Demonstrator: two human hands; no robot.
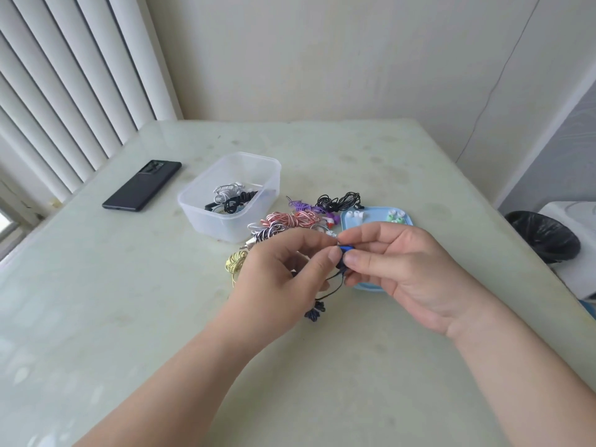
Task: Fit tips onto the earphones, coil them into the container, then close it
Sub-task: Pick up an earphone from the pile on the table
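Left hand (278,285), right hand (412,272) pinch half-hidden blue earbud (346,249)

You have soft, even daylight coming from your left through the white vertical slatted blinds (64,91). The glossy pale green tabletop (129,301) holds faint whitish reflections near its lower left edge. Your left hand (277,279) and right hand (409,272) cast only weak, diffuse shadows on it. The small blue earphone (346,250) pinched between them shows little detail. The wide lens bows the blinds and table edges towards the borders.
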